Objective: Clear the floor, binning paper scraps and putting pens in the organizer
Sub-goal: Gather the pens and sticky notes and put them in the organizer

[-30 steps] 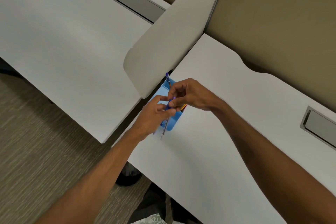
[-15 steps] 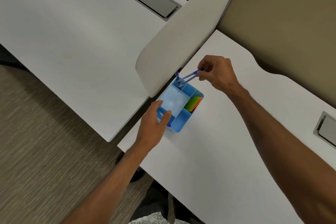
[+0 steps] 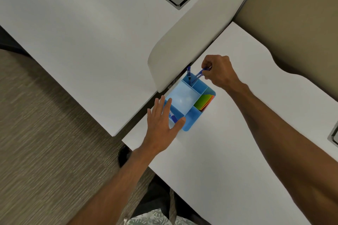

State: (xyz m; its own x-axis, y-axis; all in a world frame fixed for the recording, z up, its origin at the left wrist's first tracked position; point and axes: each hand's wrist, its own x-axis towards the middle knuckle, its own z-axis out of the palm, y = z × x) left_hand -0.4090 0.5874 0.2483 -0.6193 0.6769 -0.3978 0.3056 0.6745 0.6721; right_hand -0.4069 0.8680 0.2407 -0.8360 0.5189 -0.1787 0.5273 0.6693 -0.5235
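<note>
Blue plastic organizer [image 3: 190,115] stands on the white desk [image 3: 237,151], directly ahead of the left hand [image 3: 162,124], which lies flat with fingers spread against its near corner, apparently to steady it. Right hand [image 3: 218,72], beyond the organizer, pinches a blue pen [image 3: 200,73] at its upper end. Pen's long axis is tilted, lower end down inside the far compartment, top leaning toward the right hand. A second pen [image 3: 189,75] stands upright just beside it.
</note>
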